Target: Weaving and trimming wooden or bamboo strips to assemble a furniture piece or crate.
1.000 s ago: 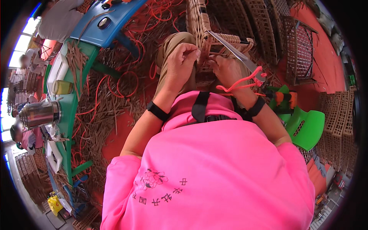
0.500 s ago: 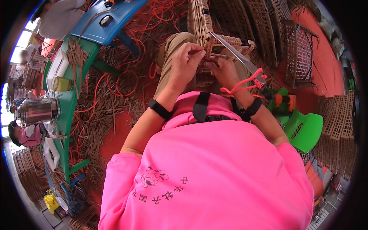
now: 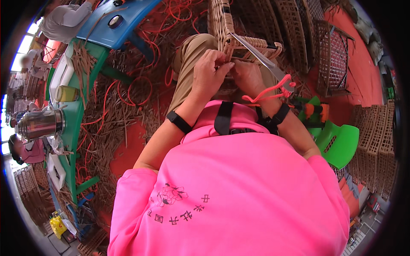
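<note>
A tan woven wicker frame (image 3: pixel 226 26), perhaps part of a basket, stands between my knees with its corner toward me. My left hand (image 3: pixel 208 73) is closed in a pinch at that corner, thumb against fingers. Right beside it, my right hand (image 3: pixel 248 77) is closed too, its fingertips tucked in by the left thumb. Whatever thin piece they pinch is hidden by the fingers. A pointed metal tool (image 3: pixel 261 56) with a red cord (image 3: pixel 273 89) looped through its end lies slantwise from the corner over my right hand, its tip at the weave.
Brown strips (image 3: pixel 115 128) and red cord litter the red floor at left. A green bench (image 3: pixel 72 141) holds a metal pot (image 3: pixel 42 123) and a jar (image 3: pixel 67 94), beside a blue stool (image 3: pixel 119 21). Woven panels (image 3: pixel 294 34) stand ahead right; a green chair (image 3: pixel 337 145) is right.
My right hand has moved up and left, so the two hands are now closer together. The metal tool and its cord have shifted slightly with it.
</note>
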Demonstrator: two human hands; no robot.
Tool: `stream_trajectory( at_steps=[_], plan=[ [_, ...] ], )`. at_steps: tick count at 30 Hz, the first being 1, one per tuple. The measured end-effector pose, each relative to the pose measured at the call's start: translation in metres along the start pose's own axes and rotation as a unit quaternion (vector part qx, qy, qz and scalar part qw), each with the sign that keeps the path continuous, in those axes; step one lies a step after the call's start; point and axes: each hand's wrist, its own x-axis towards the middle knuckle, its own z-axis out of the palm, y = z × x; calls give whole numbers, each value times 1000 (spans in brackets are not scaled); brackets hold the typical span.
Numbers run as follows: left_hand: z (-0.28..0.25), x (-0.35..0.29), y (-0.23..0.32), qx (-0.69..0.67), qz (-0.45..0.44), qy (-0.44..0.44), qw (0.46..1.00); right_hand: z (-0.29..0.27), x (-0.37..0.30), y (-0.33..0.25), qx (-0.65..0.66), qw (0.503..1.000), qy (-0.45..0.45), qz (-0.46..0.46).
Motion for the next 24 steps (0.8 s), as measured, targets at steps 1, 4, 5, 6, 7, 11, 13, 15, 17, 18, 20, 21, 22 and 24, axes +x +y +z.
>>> stream_trajectory(
  at_steps=[1, 4, 5, 6, 7, 11, 13, 15, 17, 18, 20, 21, 22, 24],
  plan=[
    [0, 1, -1, -21, 6, 0, 1000, -1, -1, 1, -4, 1000, 0, -3],
    [-3, 4, -3, -58, 3, -12, 998, -3, -4, 3, -47, 999, 12, -20],
    [-5, 5, -3, -57, 3, -16, 998, -3, -5, 4, -62, 997, 29, -32],
    [-6, 5, -2, -56, 10, -19, 998, -3, -6, 4, -97, 995, 7, -15],
    [-8, 6, -1, -53, 7, -23, 998, -3, -8, 5, -129, 992, -5, -3],
    [-10, 11, 3, -51, 19, -20, 998, 0, -4, 6, -159, 987, -11, 8],
    [-11, 11, 5, -44, 19, -17, 999, 2, -1, 5, -123, 992, 7, -6],
    [-14, 12, 7, -29, 22, -17, 999, 2, 2, 4, -86, 996, 17, -11],
    [-16, 13, 7, -31, 22, -18, 999, 1, 2, 0, -47, 999, 24, -13],
    [-16, 14, 8, -35, 22, -19, 999, 1, 2, -2, -22, 999, 29, -4],
    [-16, 17, 8, -20, 28, -12, 999, 0, 1, -7, 45, 997, 61, -3],
    [-16, 19, 8, -14, 28, -11, 999, 0, 1, -9, 47, 997, 60, 8],
    [-15, 19, 8, -18, 34, -8, 999, 1, 1, -11, 60, 996, 69, 8],
    [-15, 21, 9, -23, 40, -3, 999, 0, 2, -12, 66, 995, 73, 6]
  ],
)
